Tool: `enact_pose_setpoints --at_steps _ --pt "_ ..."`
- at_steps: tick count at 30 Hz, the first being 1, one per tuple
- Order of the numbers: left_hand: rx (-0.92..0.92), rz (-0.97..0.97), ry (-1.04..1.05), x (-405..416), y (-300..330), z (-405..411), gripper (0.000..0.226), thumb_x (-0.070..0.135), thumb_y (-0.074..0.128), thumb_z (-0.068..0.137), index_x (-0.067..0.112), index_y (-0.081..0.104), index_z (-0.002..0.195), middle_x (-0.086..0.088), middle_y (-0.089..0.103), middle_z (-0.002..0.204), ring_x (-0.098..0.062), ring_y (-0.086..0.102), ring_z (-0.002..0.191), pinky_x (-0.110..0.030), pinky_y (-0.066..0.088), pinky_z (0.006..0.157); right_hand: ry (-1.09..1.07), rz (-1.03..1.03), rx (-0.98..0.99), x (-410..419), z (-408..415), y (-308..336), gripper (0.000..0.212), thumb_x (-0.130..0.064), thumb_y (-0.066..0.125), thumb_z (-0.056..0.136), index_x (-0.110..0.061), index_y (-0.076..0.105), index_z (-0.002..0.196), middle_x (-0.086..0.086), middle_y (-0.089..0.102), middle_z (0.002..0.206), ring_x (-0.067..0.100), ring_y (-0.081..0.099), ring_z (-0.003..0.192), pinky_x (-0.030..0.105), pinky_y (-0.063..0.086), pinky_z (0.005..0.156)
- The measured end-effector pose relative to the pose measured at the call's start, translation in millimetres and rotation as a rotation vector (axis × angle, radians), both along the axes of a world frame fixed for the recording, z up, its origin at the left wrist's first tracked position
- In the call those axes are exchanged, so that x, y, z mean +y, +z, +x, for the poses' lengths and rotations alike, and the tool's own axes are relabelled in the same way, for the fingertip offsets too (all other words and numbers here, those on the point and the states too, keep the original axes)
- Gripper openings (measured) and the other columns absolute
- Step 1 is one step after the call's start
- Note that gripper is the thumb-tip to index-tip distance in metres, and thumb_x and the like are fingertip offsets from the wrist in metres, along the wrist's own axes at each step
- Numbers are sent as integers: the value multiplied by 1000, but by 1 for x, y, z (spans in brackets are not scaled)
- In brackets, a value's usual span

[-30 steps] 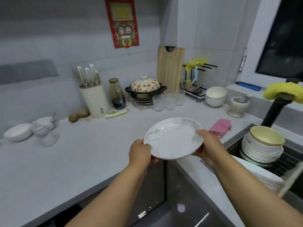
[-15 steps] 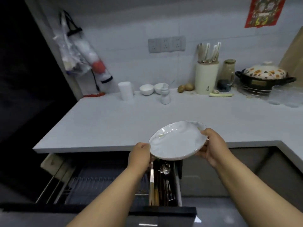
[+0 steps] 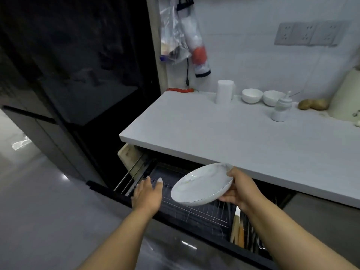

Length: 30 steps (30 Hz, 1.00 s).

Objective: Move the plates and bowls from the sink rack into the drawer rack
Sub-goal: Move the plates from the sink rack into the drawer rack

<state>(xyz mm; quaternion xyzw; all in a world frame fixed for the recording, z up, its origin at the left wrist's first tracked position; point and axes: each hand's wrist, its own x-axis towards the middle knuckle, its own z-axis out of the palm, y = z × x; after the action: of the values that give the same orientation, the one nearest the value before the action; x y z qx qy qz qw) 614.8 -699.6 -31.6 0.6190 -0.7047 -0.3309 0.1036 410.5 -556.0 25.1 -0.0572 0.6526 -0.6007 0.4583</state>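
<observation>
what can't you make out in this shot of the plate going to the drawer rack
- Back of the drawer rack, head view: hidden under the countertop and behind the plate.
- Right hand fingers: mostly under the plate.
- Utensils in the side compartment: dark, cut by the right forearm.
- Cream container: cut off by the right edge.
- Left hand: whether it touches the rack is unclear.
</observation>
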Motion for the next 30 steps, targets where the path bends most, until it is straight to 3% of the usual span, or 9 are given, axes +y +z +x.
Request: enact_pose_setpoints --at_steps 3,6,12,18,22,25,30 --pt "-70 12 20 -21 -5 15 68 56 25 97 19 16 153 -3 11 161 -22 3 148 -50 2 118 87 44 -6 -33 8 -19 28 -16 44 94 -2 48 118 19 61 92 34 65 70 39 58 56" --pt "-142 15 56 -47 -12 25 69 57 23 97 18 12 153 -4 5 162 -22 -2 148 -51 0 117 185 118 -6 -78 12 -43 30 -16 46 94 2 49 118 20 61 86 32 64 64 36 57 51" --pt "-266 22 71 -92 -39 37 72 59 19 96 18 6 154 -3 -3 162 -20 -11 148 -48 -4 118 346 227 32 -162 18 -92 31 -16 47 93 2 48 119 21 62 75 29 63 56 37 58 55" --pt "-340 3 24 -128 -69 55 72 57 21 97 18 0 154 -3 -8 161 -16 -16 147 -44 -10 118 380 303 12 -231 40 -137 31 -14 52 92 -4 47 121 21 63 90 25 65 51 28 51 42" --pt "-415 -74 -86 -155 -88 63 72 56 18 97 16 -2 153 -4 -10 161 -17 -16 147 -42 -10 119 352 319 34 -272 57 -164 30 -13 55 90 -6 46 119 24 62 102 29 64 62 29 51 41" --pt "-507 -129 -167 -170 -100 64 72 56 15 97 15 -6 153 -5 -13 160 -17 -18 146 -43 -11 119 326 309 77 -298 69 -181 31 -13 54 90 -5 47 119 21 62 98 27 64 63 30 53 43" --pt "-655 -109 -253 -173 -109 70 77 60 8 95 10 -16 149 -9 -20 158 -21 -20 146 -48 -11 117 283 346 138 -333 79 -199 44 -14 54 89 -11 42 131 23 59 117 43 63 97 23 45 34"
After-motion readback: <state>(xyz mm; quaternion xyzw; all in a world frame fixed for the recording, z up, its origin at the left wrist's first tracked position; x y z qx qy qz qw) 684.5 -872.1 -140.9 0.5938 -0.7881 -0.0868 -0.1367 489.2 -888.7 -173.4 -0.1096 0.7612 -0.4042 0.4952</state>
